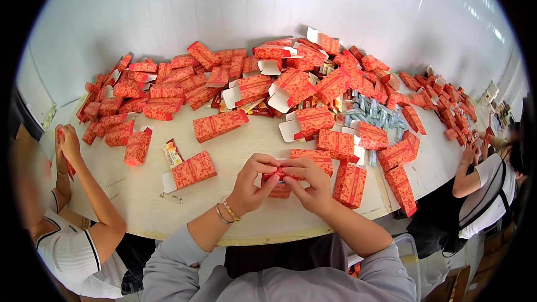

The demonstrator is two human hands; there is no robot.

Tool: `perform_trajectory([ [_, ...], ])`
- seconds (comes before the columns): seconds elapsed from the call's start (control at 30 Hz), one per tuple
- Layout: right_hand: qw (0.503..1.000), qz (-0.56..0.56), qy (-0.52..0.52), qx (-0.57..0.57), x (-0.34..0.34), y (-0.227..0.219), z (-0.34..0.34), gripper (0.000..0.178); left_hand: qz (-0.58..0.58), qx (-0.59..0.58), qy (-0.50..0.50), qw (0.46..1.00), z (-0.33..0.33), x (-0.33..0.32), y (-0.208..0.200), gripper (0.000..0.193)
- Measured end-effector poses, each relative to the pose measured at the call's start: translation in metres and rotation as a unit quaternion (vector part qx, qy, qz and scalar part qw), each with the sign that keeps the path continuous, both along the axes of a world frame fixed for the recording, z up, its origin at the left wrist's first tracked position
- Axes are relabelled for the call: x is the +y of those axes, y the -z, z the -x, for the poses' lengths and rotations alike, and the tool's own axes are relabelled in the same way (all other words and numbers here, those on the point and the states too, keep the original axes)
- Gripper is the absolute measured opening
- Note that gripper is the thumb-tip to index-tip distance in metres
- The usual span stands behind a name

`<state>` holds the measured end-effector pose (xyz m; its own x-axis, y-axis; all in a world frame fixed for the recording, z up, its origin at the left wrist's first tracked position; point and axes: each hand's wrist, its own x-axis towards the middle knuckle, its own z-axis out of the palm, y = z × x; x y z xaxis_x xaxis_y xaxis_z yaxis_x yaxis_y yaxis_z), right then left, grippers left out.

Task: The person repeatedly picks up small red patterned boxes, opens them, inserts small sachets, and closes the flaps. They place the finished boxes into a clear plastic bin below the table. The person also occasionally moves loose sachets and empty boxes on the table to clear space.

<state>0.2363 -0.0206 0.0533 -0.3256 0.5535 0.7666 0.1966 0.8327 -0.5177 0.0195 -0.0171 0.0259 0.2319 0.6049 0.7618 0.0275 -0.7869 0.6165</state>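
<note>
Near the front edge of the table, both hands close around the end of a red patterned carton (279, 191). My left hand (254, 178), with bracelets at the wrist, has its thumb and fingers bent on the carton's left side. My right hand (311, 183) grips the right side, its thumb on the end flap. Much of the carton is hidden under the fingers. Just beyond them lies another red carton (311, 159). To the left, an open red carton (193, 170) lies beside a small yellow-and-white sachet (173, 153).
A heap of red cartons (257, 86), some with white flaps open, covers the far side of the table (235, 221). Pale blue sachets (372, 113) lie among them. One person (84, 235) handles a carton at left; another (486, 184) works at right. A wall stands behind.
</note>
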Motion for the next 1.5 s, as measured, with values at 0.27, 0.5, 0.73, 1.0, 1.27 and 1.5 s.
perform_trajectory([
  [0.27, 0.998, -0.039, -0.022, -0.045, 0.005, 0.002, -0.008, 0.035, -0.049, 0.022, -0.007, 0.999, 0.006, 0.002, -0.005, 0.012],
  [0.5, 0.992, -0.09, -0.032, -0.085, 0.01, 0.006, -0.011, 0.05, -0.095, 0.058, -0.024, 0.993, 0.012, 0.005, -0.011, 0.013],
  [0.73, 0.986, -0.077, -0.002, -0.151, 0.003, 0.001, -0.01, 0.054, -0.05, 0.04, -0.023, 0.998, 0.018, 0.009, -0.003, 0.022],
  [1.0, 0.969, -0.137, 0.034, -0.203, -0.004, -0.003, -0.004, 0.052, -0.052, 0.025, -0.007, 0.998, 0.017, 0.017, 0.006, 0.041],
  [1.27, 0.996, 0.015, 0.038, -0.079, -0.03, -0.013, 0.009, 0.046, -0.062, 0.045, -0.016, 0.997, 0.019, 0.01, 0.003, 0.022],
  [1.5, 0.988, 0.143, -0.013, -0.062, -0.166, -0.06, -0.12, 0.026, 0.043, -0.048, 0.057, 0.996, 0.012, 0.005, 0.008, 0.029],
])
